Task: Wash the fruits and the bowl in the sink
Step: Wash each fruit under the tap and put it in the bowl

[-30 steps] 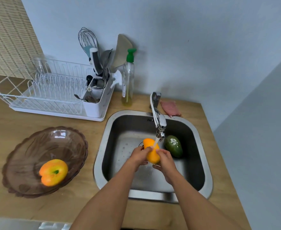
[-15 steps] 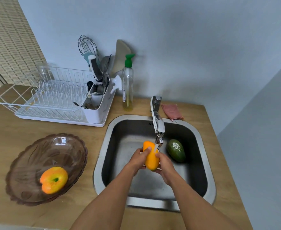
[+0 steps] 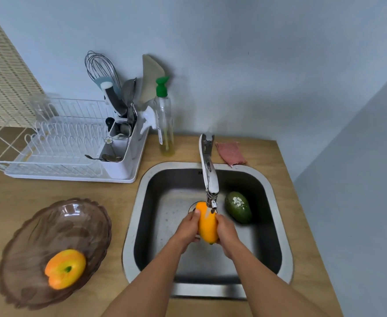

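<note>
**Operator:** Two hands meet on one fruit. My left hand (image 3: 188,227) and right hand (image 3: 225,229) are both wrapped around the yellow mango (image 3: 207,225), held over the sink (image 3: 286,259) directly under the tap (image 3: 209,177), with the stream landing on its upper end.

**Trainee:** How will it handle?

**Operator:** I judge it moderately heavy, firm and smooth-skinned, so slippery when wet. Best held across its widest middle, palms on opposite flanks, not by the tapered tip, which would squirt free.

**Trainee:** Hand pose?

**Operator:** Both forearms enter from 6 o'clock and converge. The left hand cups the 9 o'clock flank with a fingertip up near the top; the right hand cups the 3 o'clock flank. The fruit stands roughly upright, pointed end down.

**Trainee:** Other items?

**Operator:** The green avocado (image 3: 238,207) lies on the sink floor at 2 o'clock from the mango, near but apart, wet on top. The orange fruit (image 3: 65,268) sits in the brown bowl (image 3: 57,216) on the counter (image 3: 110,191) at 9 o'clock; both appear not yet washed.
</note>
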`<state>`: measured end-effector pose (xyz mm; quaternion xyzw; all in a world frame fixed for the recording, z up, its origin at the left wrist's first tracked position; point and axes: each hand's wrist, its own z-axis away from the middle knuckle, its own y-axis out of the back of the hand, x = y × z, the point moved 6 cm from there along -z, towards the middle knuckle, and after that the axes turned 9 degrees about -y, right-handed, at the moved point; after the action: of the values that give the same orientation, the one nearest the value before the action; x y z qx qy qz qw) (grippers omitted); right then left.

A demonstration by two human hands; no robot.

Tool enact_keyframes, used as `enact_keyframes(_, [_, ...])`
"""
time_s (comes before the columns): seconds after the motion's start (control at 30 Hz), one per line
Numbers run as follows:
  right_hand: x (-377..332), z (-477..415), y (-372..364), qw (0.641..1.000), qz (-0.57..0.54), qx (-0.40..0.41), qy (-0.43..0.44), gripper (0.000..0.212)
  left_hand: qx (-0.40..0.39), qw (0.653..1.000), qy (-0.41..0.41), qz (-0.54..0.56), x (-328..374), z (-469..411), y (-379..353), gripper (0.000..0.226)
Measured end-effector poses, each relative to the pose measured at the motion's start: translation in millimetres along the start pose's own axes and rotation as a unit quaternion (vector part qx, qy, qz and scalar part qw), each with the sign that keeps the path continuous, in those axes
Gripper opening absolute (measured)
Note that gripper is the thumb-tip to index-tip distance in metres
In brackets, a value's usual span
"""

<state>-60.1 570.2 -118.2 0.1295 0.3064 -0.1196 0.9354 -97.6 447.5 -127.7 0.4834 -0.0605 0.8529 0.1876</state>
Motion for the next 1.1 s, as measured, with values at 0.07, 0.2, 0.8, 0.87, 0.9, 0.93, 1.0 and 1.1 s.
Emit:
enact_keyframes(0.07, [2.3, 0.8, -5.3, 0.999, 0.032, -0.004, 0.004, 0.033, -0.011, 1.0, 0.011, 0.022, -5.7, -3.1, 3.3, 0.052])
enact_keyframes(0.2, [3.4, -2.7, -7.8, 0.999, 0.041, 0.003, 0.021, 0.037, -0.041, 0.999, 0.017, 0.028, -14.9, -12.3, 12.3, 0.055])
enact_keyframes(0.8, [6.7, 0.9, -10.6, 1.0, -0.002, 0.003, 0.018, 0.025, -0.036, 0.996, 0.047, 0.062, -15.4, -18.2, 5.6, 0.062])
enact_keyframes(0.87, [5.8, 1.1, -9.2, 1.0, -0.012, 0.001, 0.022, 0.024, -0.039, 0.995, 0.046, 0.077, -15.0, -18.9, 4.5, 0.062])
enact_keyframes(0.9, [6.1, 0.8, -8.6, 1.0, -0.016, 0.001, 0.022, 0.025, -0.039, 0.995, 0.046, 0.082, -15.8, -19.1, 4.3, 0.062])
enact_keyframes(0.93, [6.2, 0.9, -8.0, 1.0, -0.014, 0.002, 0.023, 0.026, -0.04, 0.994, 0.046, 0.086, -16.6, -18.6, 4.3, 0.061])
enact_keyframes(1.0, [6.9, 0.8, -6.8, 1.0, -0.004, 0.004, 0.023, 0.03, -0.042, 0.994, 0.046, 0.09, -19.3, -19.2, 4.1, 0.06])
enact_keyframes(1.1, [6.8, 1.0, -2.5, 1.0, -0.007, 0.005, 0.006, 0.035, -0.037, 0.992, 0.055, 0.106, -23.3, -21.8, 2.5, 0.05])
